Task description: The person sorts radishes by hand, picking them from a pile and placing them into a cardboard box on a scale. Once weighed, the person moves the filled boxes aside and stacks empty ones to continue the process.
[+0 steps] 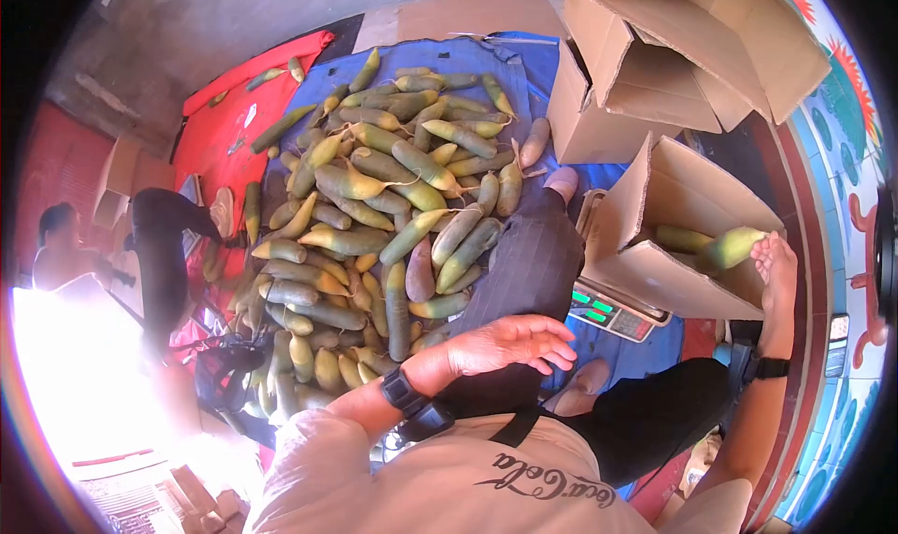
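Note:
My right hand point(774, 258) grips the pale tip of a green radish point(734, 249) at the opening of a cardboard box point(702, 286). Another green radish point(681, 238) lies inside that box, partly behind the held one. The box stands on a digital scale point(613, 315) with lit green readouts. My left hand point(513, 344) hovers over my leg, fingers stretched out and holding nothing. Beyond it spreads a large heap of green radishes point(374, 174), with a reddish one point(420, 270) among them.
Empty cardboard boxes point(673, 85) are stacked at the back right. A blue sheet point(449, 57) lies under the heap, with red cloth point(234, 132) to its left. At far left is another person point(168, 225). A painted wall point(847, 160) borders the right side.

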{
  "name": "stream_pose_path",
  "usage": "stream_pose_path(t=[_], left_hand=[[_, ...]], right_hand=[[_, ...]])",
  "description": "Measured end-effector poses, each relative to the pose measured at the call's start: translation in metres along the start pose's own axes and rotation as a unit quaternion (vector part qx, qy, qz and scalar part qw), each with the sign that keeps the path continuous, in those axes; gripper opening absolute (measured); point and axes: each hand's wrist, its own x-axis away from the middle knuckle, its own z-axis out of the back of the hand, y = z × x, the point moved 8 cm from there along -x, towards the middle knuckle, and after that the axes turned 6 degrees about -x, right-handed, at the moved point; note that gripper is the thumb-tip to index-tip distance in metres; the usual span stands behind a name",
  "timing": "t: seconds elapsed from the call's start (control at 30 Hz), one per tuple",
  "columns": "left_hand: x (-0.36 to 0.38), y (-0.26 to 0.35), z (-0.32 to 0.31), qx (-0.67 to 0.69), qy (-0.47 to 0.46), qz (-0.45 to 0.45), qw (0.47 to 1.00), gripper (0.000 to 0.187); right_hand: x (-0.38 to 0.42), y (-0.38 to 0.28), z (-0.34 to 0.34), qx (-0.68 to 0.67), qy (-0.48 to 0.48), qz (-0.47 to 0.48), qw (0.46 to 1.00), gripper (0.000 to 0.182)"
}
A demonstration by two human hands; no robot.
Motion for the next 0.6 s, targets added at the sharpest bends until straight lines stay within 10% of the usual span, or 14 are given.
stream_pose_path(t=[0.17,0.6], left_hand=[[-0.001,-0.001,0.0,-0.001,-0.005,-0.006,1.0,0.039],[0.009,0.014,-0.006,-0.031,0.004,-0.069,0.997,0.039]], right_hand=[[-0.035,0.056,0.034,0.176,-0.014,-0.109,0.978,0.025],[0.014,0.013,0.055,0.34,0.056,0.161,0.925,0.026]])
